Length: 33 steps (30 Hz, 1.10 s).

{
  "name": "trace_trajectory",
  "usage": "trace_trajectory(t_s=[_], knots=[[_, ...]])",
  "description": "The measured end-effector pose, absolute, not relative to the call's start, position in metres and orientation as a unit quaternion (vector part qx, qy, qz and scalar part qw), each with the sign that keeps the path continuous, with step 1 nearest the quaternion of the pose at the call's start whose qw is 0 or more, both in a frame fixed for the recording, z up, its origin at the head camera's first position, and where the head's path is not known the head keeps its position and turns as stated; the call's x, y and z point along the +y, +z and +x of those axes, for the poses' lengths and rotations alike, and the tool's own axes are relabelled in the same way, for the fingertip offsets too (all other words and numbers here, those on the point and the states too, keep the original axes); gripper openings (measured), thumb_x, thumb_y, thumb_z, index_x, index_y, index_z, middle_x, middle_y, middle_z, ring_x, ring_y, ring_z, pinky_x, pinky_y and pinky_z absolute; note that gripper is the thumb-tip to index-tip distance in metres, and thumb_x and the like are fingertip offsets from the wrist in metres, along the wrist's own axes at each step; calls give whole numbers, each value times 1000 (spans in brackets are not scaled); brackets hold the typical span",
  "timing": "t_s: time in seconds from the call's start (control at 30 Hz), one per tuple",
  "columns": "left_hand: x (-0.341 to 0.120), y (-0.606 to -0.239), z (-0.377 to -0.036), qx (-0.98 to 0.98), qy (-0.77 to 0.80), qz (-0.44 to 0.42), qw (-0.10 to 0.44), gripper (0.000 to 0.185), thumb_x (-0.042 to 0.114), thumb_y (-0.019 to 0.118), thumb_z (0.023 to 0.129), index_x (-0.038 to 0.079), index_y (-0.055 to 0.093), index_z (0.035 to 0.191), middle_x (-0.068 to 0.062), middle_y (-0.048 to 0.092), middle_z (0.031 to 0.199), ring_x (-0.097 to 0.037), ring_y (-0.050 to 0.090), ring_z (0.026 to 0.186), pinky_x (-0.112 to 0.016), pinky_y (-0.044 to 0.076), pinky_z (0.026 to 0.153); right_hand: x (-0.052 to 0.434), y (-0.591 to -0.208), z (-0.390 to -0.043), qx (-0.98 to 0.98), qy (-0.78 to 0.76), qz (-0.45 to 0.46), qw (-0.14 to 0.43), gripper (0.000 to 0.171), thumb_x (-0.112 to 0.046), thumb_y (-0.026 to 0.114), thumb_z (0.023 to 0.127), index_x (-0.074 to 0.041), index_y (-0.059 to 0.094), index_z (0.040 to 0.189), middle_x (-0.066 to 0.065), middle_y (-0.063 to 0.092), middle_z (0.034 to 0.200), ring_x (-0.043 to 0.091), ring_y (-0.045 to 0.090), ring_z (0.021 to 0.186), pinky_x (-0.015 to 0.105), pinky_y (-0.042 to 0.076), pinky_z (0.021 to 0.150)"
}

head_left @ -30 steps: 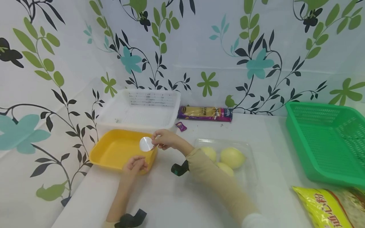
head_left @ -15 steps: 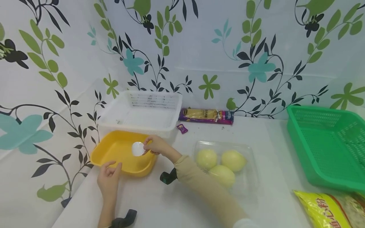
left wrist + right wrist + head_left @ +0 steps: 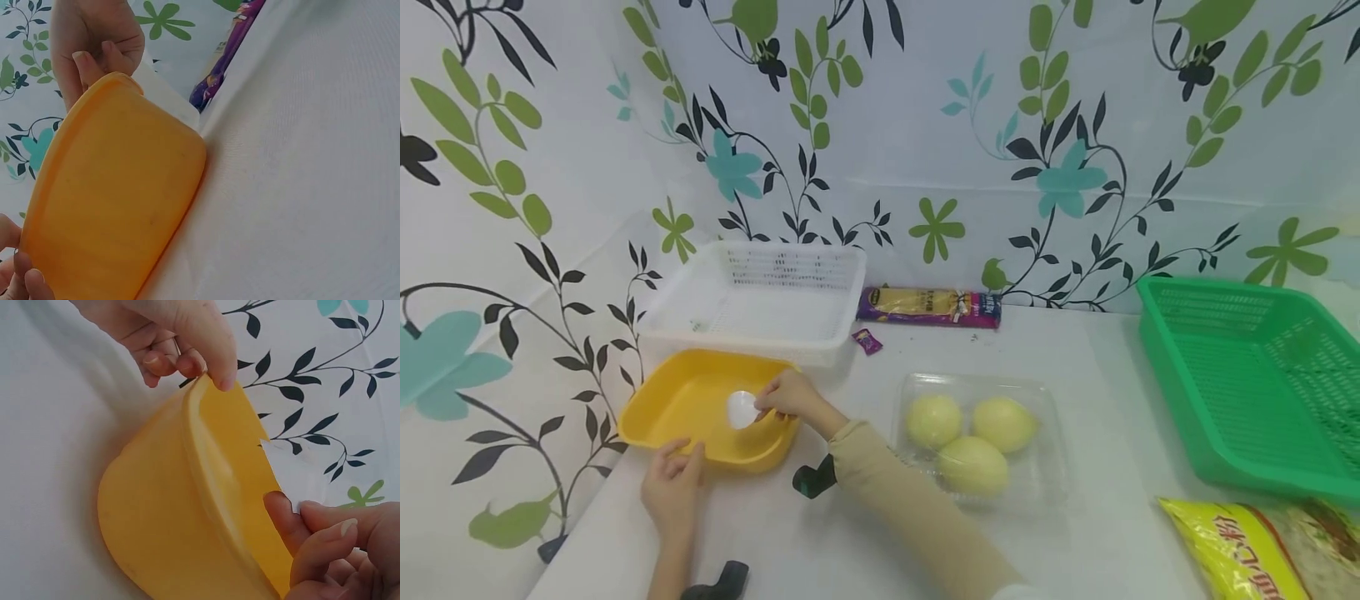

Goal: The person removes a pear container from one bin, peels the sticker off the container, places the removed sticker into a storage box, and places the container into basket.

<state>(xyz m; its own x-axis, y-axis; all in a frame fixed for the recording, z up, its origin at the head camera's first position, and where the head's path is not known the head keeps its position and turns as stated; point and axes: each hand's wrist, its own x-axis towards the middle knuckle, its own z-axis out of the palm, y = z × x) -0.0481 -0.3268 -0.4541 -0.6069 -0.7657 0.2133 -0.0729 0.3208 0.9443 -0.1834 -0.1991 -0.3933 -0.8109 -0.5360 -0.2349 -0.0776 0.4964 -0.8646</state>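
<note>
A shallow yellow tray (image 3: 696, 400) sits at the table's left edge. My right hand (image 3: 762, 408) reaches over its right rim and pinches a small white round paper piece (image 3: 741, 409) just above the tray's floor. My left hand (image 3: 676, 460) pinches the tray's near rim with thumb on top. In the right wrist view the left hand (image 3: 194, 372) grips the yellow tray (image 3: 175, 506) at its rim, and the right hand (image 3: 306, 512) holds the white piece (image 3: 294, 472) inside it. The left wrist view shows the tray (image 3: 112, 187) from outside, with the right hand (image 3: 94, 59) above it.
A white basket (image 3: 760, 292) stands behind the tray. A clear plastic box (image 3: 1045, 467) with three pale yellow fruits lies at the middle. A green basket (image 3: 1247, 383) stands at the right, a yellow bag (image 3: 1262, 550) near it. A purple-and-yellow packet (image 3: 928, 306) and a small wrapper (image 3: 867, 341) lie by the wall.
My right hand has lowered the white piece from above the rim down into the tray. My left hand has slid left along the tray's near rim.
</note>
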Motion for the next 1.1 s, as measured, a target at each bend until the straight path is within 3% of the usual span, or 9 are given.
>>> trace_trajectory(t_s=[0.27,0.47,0.7,1.1], knots=[[-331,-453,-46,-729,-535,308,296,26,20,67,81,13,55,102,14,55,58,-5,47,50,-13,36,48,-197,-399,-182,820,-484,-173,252,11,-8,65,81,-4,61,71,6,51,57,10,35,38,18,28,36],[-331,-453,-46,-719,-550,306,294,24,20,68,80,18,55,100,12,54,59,-6,48,50,-13,36,49,-198,-401,-182,831,-470,-157,251,13,-9,66,80,-4,61,69,1,44,48,9,34,37,17,27,36],[-332,-452,-45,-704,-571,306,293,25,20,69,80,17,55,100,10,55,60,-7,49,53,-12,36,50,-202,-401,-184,842,-445,-144,267,13,-9,67,78,-5,64,67,2,44,46,10,36,36,18,26,35],[-333,-453,-46,-727,-552,305,269,31,22,65,82,11,53,108,9,56,63,-7,49,56,-14,38,52,-201,-400,-188,865,-382,-197,259,17,-3,61,78,0,61,60,2,44,43,11,39,36,18,26,35]])
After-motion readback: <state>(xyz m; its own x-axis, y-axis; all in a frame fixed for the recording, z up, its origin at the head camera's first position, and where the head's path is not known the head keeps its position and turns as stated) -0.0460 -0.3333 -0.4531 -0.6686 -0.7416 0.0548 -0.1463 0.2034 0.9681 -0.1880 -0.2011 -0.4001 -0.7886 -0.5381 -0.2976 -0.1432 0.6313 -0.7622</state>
